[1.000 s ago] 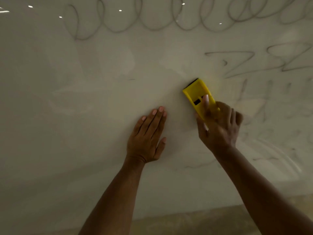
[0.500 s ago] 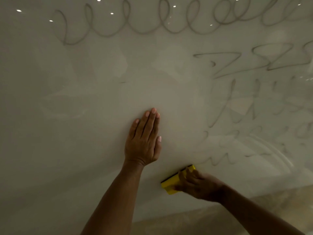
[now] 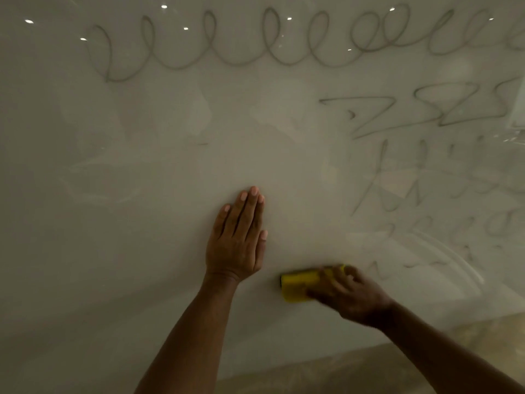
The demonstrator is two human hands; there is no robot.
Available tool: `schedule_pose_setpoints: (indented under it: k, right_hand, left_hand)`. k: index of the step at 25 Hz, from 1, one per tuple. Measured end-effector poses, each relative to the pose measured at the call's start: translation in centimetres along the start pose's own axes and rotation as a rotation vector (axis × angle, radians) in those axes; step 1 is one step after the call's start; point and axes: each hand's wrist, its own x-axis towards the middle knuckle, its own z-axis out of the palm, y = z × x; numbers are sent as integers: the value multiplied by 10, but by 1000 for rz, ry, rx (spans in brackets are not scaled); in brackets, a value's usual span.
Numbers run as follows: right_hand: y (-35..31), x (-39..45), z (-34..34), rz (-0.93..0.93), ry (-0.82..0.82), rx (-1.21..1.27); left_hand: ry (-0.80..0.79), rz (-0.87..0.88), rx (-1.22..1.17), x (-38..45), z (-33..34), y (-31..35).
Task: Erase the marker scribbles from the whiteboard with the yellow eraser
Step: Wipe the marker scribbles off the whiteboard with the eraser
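- Left hand [image 3: 237, 243] is lying flat on the whiteboard [image 3: 159, 172], fingers straight and together pointing to 12 o'clock, thumb alongside; grip fully open, holding nothing.
- Right hand [image 3: 348, 294] is sitting at about 4 o'clock from the left hand, low on the board, motion-blurred.
- Right grip is curling over the yellow eraser [image 3: 298, 284], fingers wrapped on its top and right end; exact finger placement is too blurred to tell.
- Eraser is lying roughly level, long side running 9 to 3 o'clock, pressed against the board near its lower edge, just beside the left wrist at its 3 o'clock.
- Only the eraser's left part is showing; the rest is sitting under the right hand.
- Looping scribble [image 3: 284, 44] is running across the top of the board at 12 o'clock, well apart from both hands.
- Zigzag marks [image 3: 412, 112] are sitting at 2 o'clock from the left hand.
- Fainter strokes [image 3: 397, 189] are showing below the zigzags at 3 o'clock, partly smeared.
- Small squiggles [image 3: 412, 264] are lying just right of the right hand, near the eraser.
- Middle of the board around the left hand is showing pale wipe smears and no dark lines.
- Ceiling-light reflections [image 3: 164, 6] are glinting along the top.
- A tan floor strip [image 3: 369, 371] is showing under the board's lower edge at 5 o'clock.
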Motion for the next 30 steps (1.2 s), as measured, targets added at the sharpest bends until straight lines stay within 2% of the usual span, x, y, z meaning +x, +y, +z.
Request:
schedule_pose_setpoints:
  k: [2, 5, 7, 9, 11, 12, 13, 14, 16, 17, 18, 20, 21, 22, 24, 25, 26, 28, 29, 30]
  right_hand:
    - [4, -23, 0, -123, -69, -15]
    - [20, -16, -6, 48, 13, -70]
    - [45, 19, -14, 295, 151, -131]
    - [90, 61, -32, 672, 275, -156]
    - [122, 91, -44, 1047, 367, -81]
    - [123, 100, -48, 1169, 393, -40]
    - [117, 106, -51, 1182, 418, -11]
    - [105, 111, -51, 1071, 406, -7]
    - [82, 108, -52, 711, 289, -99]
    - [86, 102, -53, 623, 244, -156]
    - [94, 98, -53, 674, 235, -176]
    - [108, 107, -53, 1065, 355, -81]
    - [106, 116, -52, 1147, 385, -52]
    - [98, 124, -50, 1065, 366, -68]
    - [83, 131, -49, 667, 283, -131]
    - [88, 133, -51, 594, 270, -152]
    - [98, 136, -53, 676, 284, -142]
    - [109, 154, -59, 1026, 407, -24]
    - [108, 164, -59, 1073, 428, -8]
    - [103, 171, -58, 962, 411, -58]
  left_hand:
    - [2, 1, 3, 0, 1, 0]
    - [9, 6, 11, 0, 2, 0]
    - [7, 11, 23, 1, 2, 0]
    - [7, 22, 36, 1, 1, -1]
    - [6, 24, 32, 1, 0, 0]
    - [7, 24, 26, 2, 0, 0]
    - [10, 29, 21, 3, -1, -1]
    - [15, 39, 20, 7, -1, -2]
    - [26, 60, 15, 17, -4, -7]
    - [34, 74, 5, 24, -5, -10]
    - [42, 88, -7, 31, -7, -13]
    - [54, 104, -14, 44, -9, -18]
    - [58, 103, -13, 51, -10, -20]
    - [63, 98, -16, 58, -11, -21]
    - [84, 72, -21, 69, -12, -23]
    - [94, 49, -22, 75, -12, -24]
    - [103, 23, -24, 80, -13, -26]
    - [118, -4, -38, 88, -16, -30]
    - [119, 7, -47, 92, -19, -32]
    - [117, 33, -54, 96, -21, -36]
